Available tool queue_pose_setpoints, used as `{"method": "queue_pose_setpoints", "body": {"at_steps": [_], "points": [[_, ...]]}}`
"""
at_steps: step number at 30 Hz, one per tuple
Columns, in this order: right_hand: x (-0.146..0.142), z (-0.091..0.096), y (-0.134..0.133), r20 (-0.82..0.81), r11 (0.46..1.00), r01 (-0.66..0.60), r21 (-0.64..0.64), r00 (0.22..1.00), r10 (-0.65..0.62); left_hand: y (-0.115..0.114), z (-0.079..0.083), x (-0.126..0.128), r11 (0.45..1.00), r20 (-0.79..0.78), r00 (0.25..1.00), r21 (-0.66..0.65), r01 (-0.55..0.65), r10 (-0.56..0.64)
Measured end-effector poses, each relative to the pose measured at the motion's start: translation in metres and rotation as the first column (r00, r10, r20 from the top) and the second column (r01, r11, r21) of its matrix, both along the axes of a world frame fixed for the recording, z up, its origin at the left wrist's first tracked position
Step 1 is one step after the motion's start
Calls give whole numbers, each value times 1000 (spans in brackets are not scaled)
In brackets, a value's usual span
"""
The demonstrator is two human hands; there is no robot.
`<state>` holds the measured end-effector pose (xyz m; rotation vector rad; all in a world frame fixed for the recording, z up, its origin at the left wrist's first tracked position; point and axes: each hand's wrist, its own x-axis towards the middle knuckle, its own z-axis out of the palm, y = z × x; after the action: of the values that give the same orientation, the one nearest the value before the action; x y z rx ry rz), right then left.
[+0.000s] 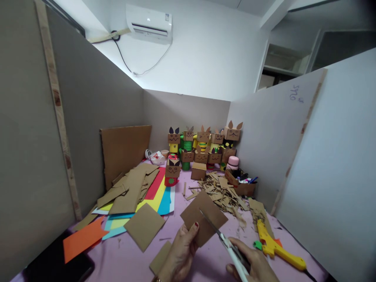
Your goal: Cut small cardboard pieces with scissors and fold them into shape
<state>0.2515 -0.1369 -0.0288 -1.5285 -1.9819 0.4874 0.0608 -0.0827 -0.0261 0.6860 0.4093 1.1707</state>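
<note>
My left hand (183, 250) grips a square piece of brown cardboard (195, 211) by its lower edge, thumb on top. My right hand (252, 260) is closed round a pair of scissors (232, 250) with white handles. One long blade lies across the face of the cardboard square; I cannot tell how far any cut runs. Left of my left hand, another cardboard square (144, 226) rests flat on the purple tabletop (117, 264). A smaller cardboard piece (160, 256) is partly hidden behind my left wrist.
Cardboard sheets (129, 192) and coloured paper (169, 199) pile up on the left, near an orange sheet (84, 239). Several cardboard animal figures (202, 156) stand at the back. Cardboard scraps (221, 192) heap before them. A yellow glue gun (279, 248) lies right, near a box of pens (245, 188).
</note>
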Motion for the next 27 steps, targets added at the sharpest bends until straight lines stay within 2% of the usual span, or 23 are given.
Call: {"method": "queue_pose_setpoints", "body": {"at_steps": [5,10,19,27], "points": [[1,-3,0,23,1000,1,-19,1000,0,-1,2,0,1000,-10,1000,-6,13,-13],[1,2,-2,41,1000,2,-14,999,-1,-1,0,0,1000,-9,1000,-10,14,-14],[4,6,-3,-8,999,19,-42,1000,-19,-2,0,3,999,-36,999,36,39,-37],[1,7,-2,27,1000,-1,-3,1000,1,-3,-1,3,999,-32,999,17,38,-37]]}}
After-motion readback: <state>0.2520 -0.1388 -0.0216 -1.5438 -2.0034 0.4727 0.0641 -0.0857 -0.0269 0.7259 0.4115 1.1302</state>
